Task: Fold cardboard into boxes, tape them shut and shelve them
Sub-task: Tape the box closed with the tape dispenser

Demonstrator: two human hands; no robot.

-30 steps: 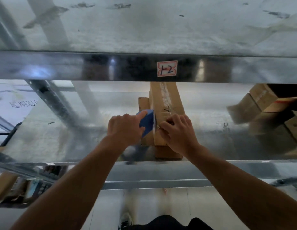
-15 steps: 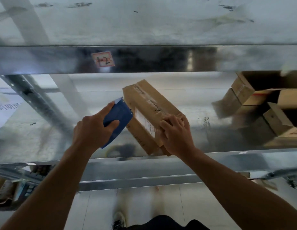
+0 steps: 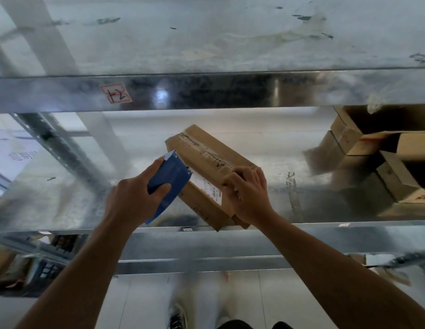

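Galvanised steel racking fills the head view; its middle shelf deck [image 3: 278, 162] is bare, reflective metal, and the beam above carries a red-bordered number sticker [image 3: 116, 93]; pale floor tiles and a dark shoe [image 3: 178, 317] show below.

On that deck, near its front lip, sits the taped cardboard box [image 3: 214, 157]; it lies askew, near end at the lip and far end pointing inward and to the left; a strip of tape runs down its top seam and a white shipping label [image 3: 208, 187] shows on the side facing the person.

The right hand [image 3: 250, 195] grips the box's near end, fingers curled over the top edge; the left hand [image 3: 133, 198] is closed round a flat blue hand tool [image 3: 168, 181], probably a tape cutter, which is held just beside the box's left side; whether they touch cannot be told.

Open cardboard cartons [image 3: 373, 150] are stacked well apart at the right of the same shelf.

Folding and taping look finished for this box, so shelving appears to be the step in hand; the next move probably calls for the right hand to square the box to the shelf and push it back from the lip, with the tool kept clear of the tape.
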